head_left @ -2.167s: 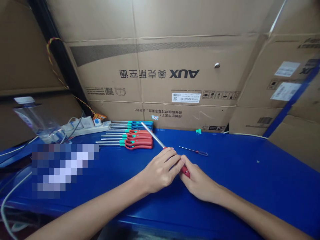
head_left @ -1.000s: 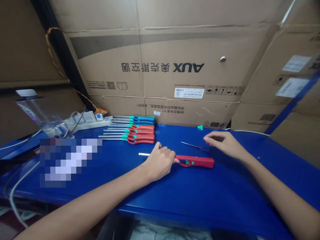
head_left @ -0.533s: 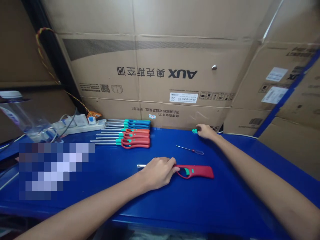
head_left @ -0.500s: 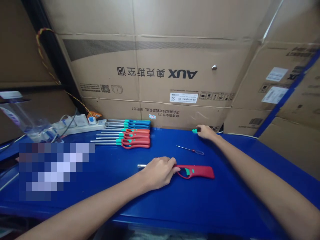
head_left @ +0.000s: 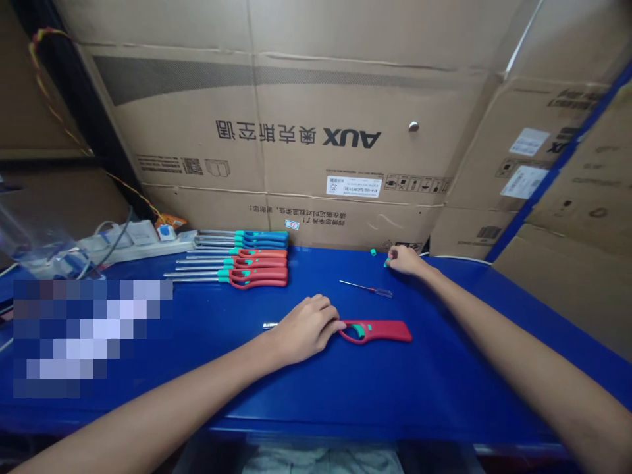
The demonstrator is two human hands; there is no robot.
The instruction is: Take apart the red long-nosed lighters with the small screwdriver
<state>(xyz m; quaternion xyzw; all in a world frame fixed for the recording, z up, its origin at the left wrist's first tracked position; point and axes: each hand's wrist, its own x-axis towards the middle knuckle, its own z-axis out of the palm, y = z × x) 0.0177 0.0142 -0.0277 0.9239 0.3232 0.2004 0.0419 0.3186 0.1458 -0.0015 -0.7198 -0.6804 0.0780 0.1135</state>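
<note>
My left hand (head_left: 305, 325) rests closed over the metal tube of a red long-nosed lighter (head_left: 378, 331) that lies flat on the blue table (head_left: 444, 368); the tube's tip (head_left: 269, 325) shows left of the hand. My right hand (head_left: 403, 259) reaches to the table's far edge, its fingers pinched on a small teal plastic piece (head_left: 386, 263). A second small teal piece (head_left: 373, 251) lies just to its left. A thin screwdriver (head_left: 366, 288) lies between my hands.
A row of several red and blue lighters (head_left: 247, 257) lies at the back left. Behind them sit a white power strip (head_left: 143, 237) with cables and a clear plastic bag (head_left: 34, 243). Large cardboard boxes (head_left: 296, 131) wall in the back and right.
My right hand let go of the red lighter, reached to the far edge and closed on a teal piece. My left hand laid the lighter flat and keeps hold of its tube.
</note>
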